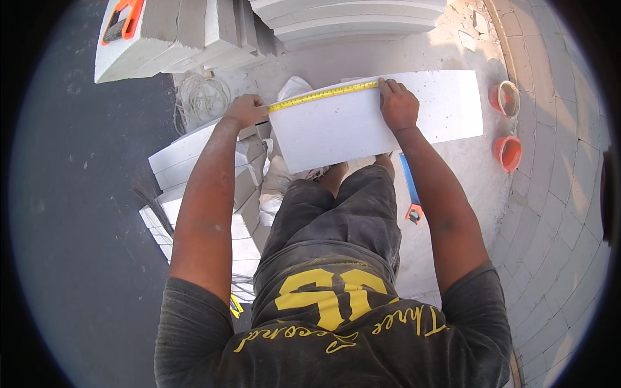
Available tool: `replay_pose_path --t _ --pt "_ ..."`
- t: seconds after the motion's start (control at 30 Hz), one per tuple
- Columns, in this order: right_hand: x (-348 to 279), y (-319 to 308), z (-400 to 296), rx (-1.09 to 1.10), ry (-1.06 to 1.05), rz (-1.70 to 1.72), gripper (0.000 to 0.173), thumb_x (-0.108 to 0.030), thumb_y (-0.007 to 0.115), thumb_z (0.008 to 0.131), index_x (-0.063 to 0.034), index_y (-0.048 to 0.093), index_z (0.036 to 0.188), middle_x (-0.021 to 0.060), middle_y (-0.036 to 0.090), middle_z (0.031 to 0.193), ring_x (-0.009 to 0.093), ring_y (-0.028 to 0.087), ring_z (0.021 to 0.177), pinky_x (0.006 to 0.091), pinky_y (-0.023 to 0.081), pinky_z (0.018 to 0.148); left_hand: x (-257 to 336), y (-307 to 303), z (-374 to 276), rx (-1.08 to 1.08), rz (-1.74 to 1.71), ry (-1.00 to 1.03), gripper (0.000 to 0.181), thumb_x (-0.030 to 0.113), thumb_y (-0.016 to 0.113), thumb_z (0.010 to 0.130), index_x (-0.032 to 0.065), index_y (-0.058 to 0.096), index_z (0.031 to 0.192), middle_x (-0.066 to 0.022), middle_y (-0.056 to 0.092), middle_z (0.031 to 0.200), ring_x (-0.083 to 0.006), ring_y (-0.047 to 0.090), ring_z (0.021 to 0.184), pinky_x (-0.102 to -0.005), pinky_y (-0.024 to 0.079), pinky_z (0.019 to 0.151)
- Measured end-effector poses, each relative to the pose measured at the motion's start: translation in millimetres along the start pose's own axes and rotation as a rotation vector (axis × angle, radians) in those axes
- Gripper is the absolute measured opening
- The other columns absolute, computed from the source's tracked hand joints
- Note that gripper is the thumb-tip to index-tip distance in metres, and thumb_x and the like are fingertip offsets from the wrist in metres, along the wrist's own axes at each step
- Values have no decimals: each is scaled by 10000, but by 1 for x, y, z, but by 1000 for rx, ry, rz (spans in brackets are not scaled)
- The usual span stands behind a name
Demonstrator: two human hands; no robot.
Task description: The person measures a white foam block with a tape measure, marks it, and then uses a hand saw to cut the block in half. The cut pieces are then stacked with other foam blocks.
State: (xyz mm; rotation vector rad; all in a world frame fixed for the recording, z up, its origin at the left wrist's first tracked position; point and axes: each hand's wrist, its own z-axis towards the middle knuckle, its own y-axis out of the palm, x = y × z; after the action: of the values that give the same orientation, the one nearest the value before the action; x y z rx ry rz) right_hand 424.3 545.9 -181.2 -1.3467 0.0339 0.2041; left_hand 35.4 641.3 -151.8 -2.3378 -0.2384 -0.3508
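A yellow tape measure blade [322,96] is stretched along the far edge of a white lightweight concrete block [335,126]. At the block's left corner, my left hand [250,110] pinches one end of the blade. My right hand [400,104] rests on the block's top face, its fingertips on the blade's other end near the far edge. The tape's case cannot be made out. Below the block, beside my right forearm, a saw with a blue blade [409,177] and an orange handle [415,213] lies on the pale floor.
Stacked white blocks stand at far left [194,29], far middle [349,17] and near left [184,160]. An orange-handled tool [121,22] tops one stack. Coiled string [201,99] and wire [153,203] lie left. Two orange buckets [504,99] [508,153] stand right.
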Motion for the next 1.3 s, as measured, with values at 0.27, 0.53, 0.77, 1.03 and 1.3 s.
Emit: replay_pose_path --t 0.27,0.53,0.77,1.03,1.3 --pt "1 1 0 32 -26 14 308 -119 580 853 -56 663 1143 27 631 964 177 637 847 329 531 643 11 -2 3 -28 131 -28 295 316 665 772 82 723 942 -156 726 994 -297 687 938 -383 527 855" --pt "4 2 6 51 -62 52 271 -107 573 833 -58 646 1090 69 624 969 220 630 884 371 517 724 12 -4 2 -26 147 42 309 301 646 783 31 684 929 -188 705 960 -328 670 917 -402 510 816" --pt "3 4 11 36 -44 84 197 -93 575 808 -61 610 999 93 591 964 249 615 907 387 518 729 16 -3 4 -74 229 2 277 269 585 812 81 672 995 -166 704 1056 -327 659 1017 -411 504 901" --pt "-1 1 18 -61 13 139 165 -62 566 813 -59 573 978 104 548 932 278 607 921 400 545 713 21 -8 1 -50 236 16 272 265 563 827 72 681 978 -171 708 1053 -334 665 1010 -417 508 902" --pt "0 -6 26 -193 -13 176 237 -64 539 854 -78 593 1085 123 572 998 294 599 1007 410 543 801 11 -1 7 -24 207 27 288 274 592 808 63 687 979 -177 708 1012 -334 669 976 -410 509 872"
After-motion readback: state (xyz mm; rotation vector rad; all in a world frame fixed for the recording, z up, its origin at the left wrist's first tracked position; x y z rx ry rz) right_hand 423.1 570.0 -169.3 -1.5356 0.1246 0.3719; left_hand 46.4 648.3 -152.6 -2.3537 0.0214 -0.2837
